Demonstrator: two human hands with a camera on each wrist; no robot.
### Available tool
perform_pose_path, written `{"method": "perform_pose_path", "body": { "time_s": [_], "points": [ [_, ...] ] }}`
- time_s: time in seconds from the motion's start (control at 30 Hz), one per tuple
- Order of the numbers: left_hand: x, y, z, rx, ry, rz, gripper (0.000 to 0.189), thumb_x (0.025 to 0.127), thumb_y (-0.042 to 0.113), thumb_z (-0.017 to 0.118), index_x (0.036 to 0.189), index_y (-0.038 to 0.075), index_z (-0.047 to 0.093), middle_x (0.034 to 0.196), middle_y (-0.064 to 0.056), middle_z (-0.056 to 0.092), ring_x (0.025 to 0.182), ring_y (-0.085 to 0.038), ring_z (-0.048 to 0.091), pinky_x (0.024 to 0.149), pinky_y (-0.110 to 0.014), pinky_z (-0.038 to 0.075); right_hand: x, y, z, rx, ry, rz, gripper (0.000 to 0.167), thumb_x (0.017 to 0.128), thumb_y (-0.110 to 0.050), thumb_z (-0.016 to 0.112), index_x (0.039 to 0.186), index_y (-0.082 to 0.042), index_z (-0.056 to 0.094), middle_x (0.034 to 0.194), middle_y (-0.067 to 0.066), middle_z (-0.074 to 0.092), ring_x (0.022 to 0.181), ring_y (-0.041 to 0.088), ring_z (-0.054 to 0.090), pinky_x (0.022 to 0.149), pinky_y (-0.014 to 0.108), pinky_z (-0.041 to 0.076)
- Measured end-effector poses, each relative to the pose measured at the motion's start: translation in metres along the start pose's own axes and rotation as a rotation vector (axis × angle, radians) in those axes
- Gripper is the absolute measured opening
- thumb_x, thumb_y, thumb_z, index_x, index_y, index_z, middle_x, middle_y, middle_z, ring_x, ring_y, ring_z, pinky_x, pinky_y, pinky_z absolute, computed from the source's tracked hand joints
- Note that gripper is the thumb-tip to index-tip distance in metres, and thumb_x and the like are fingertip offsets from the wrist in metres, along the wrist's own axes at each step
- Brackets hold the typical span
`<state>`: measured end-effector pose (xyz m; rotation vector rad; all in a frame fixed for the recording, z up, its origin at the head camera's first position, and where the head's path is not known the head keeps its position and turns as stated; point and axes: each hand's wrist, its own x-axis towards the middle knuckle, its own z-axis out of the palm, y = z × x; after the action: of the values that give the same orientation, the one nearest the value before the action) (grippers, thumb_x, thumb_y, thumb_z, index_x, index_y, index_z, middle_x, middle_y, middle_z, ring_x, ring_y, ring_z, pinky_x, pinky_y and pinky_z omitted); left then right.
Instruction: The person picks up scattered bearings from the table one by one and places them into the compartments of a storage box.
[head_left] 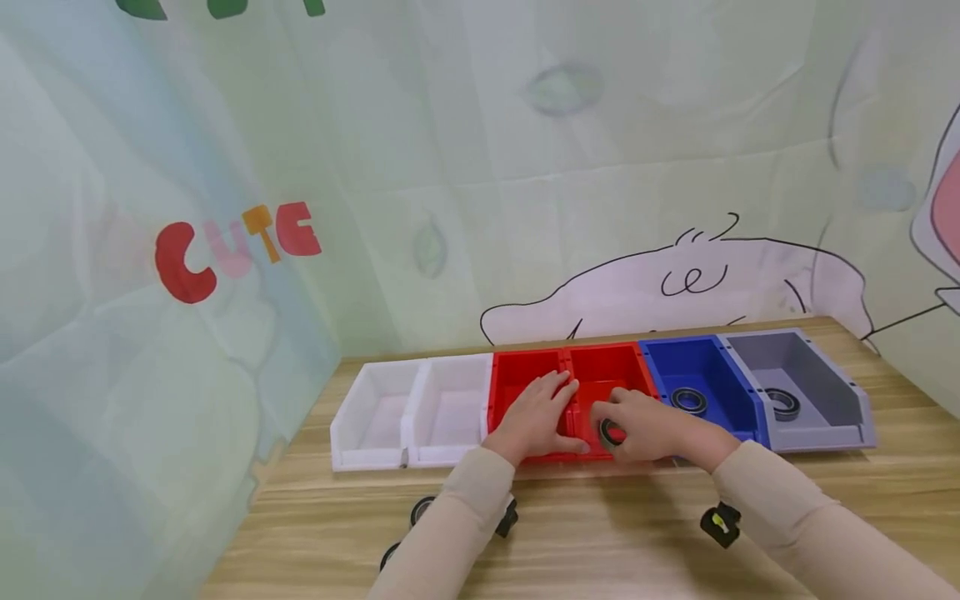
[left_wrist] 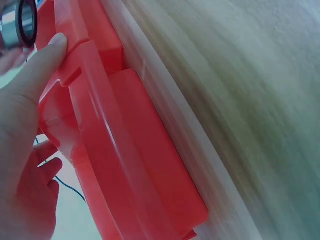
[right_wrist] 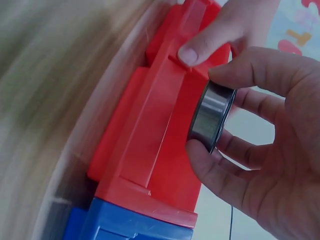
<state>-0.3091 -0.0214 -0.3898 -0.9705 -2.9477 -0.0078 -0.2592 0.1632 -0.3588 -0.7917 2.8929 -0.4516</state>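
Observation:
My right hand (head_left: 643, 427) pinches a ball bearing (right_wrist: 213, 115) by its rim between thumb and fingers, over the front of the right red bin (head_left: 600, 388). Seen from the right wrist, the bearing is a thick steel ring with a dark face, turned edge-on. My left hand (head_left: 534, 417) lies spread over the left red bin (head_left: 517, 371), its fingers near the wall between the two red bins. In the left wrist view its thumb (left_wrist: 56, 45) rests on the red front rim where the bins meet.
Bearings lie in the blue bin (head_left: 693, 367) and the grey bin (head_left: 813, 375) on the right. Two white bins (head_left: 408, 417) stand left of the red ones. More bearings (head_left: 422, 508) sit on the wooden table (head_left: 322, 533), partly behind the left sleeve. A printed cloth hangs behind.

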Motion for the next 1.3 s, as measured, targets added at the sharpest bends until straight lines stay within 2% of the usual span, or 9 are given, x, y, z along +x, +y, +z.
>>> {"method": "perform_pose_path", "body": {
  "time_s": [0.23, 0.43, 0.63, 0.87, 1.07, 1.3],
  "points": [
    [0.0, -0.001, 0.003, 0.037, 0.011, -0.002, 0.092, 0.072, 0.061, 0.065, 0.146, 0.024, 0.025, 0.153, 0.002, 0.022, 0.141, -0.019, 0.019, 0.114, -0.033, 0.024, 0.02, 0.003, 0.001, -0.062, 0.019, 0.102, 0.038, 0.073, -0.014, 0.073, 0.109, -0.017, 0.06, 0.106, 0.013, 0.057, 0.091, 0.022, 0.055, 0.075, 0.04, 0.055],
    [0.001, 0.0, 0.004, 0.043, 0.017, 0.008, 0.093, 0.072, 0.062, 0.064, 0.147, 0.023, 0.024, 0.153, 0.001, 0.022, 0.141, -0.019, 0.019, 0.115, -0.033, 0.023, 0.035, 0.006, 0.005, -0.104, 0.024, 0.152, 0.043, 0.075, -0.014, 0.073, 0.115, -0.013, 0.059, 0.111, 0.018, 0.056, 0.098, 0.031, 0.055, 0.08, 0.046, 0.054],
    [0.002, 0.0, 0.004, 0.044, 0.025, 0.014, 0.093, 0.072, 0.062, 0.064, 0.146, 0.023, 0.025, 0.153, 0.001, 0.023, 0.141, -0.019, 0.02, 0.115, -0.032, 0.023, 0.047, 0.012, 0.014, -0.107, 0.052, 0.19, 0.053, 0.075, -0.016, 0.074, 0.124, -0.009, 0.055, 0.115, 0.02, 0.054, 0.102, 0.034, 0.054, 0.083, 0.047, 0.053],
    [0.001, -0.001, 0.006, 0.013, 0.024, 0.002, 0.093, 0.071, 0.061, 0.066, 0.146, 0.024, 0.025, 0.153, 0.002, 0.022, 0.141, -0.018, 0.02, 0.114, -0.032, 0.024, 0.061, 0.02, 0.028, -0.089, 0.067, 0.237, 0.044, 0.08, -0.018, 0.069, 0.119, -0.004, 0.056, 0.114, 0.023, 0.054, 0.099, 0.037, 0.054, 0.088, 0.053, 0.048],
    [0.002, 0.0, 0.006, -0.002, 0.026, 0.011, 0.092, 0.072, 0.06, 0.066, 0.146, 0.023, 0.025, 0.153, 0.002, 0.022, 0.141, -0.018, 0.02, 0.114, -0.033, 0.025, 0.067, 0.029, 0.038, -0.085, 0.048, 0.303, 0.041, 0.083, -0.014, 0.065, 0.122, -0.003, 0.056, 0.119, 0.023, 0.054, 0.105, 0.039, 0.053, 0.093, 0.055, 0.044],
    [0.002, -0.001, 0.007, 0.002, 0.021, 0.005, 0.093, 0.072, 0.059, 0.066, 0.146, 0.023, 0.025, 0.154, 0.002, 0.022, 0.141, -0.018, 0.02, 0.113, -0.033, 0.025, 0.07, 0.034, 0.041, -0.113, 0.057, 0.293, 0.036, 0.085, -0.01, 0.062, 0.121, -0.003, 0.058, 0.118, 0.023, 0.055, 0.106, 0.039, 0.054, 0.095, 0.053, 0.044]
  ]
}}
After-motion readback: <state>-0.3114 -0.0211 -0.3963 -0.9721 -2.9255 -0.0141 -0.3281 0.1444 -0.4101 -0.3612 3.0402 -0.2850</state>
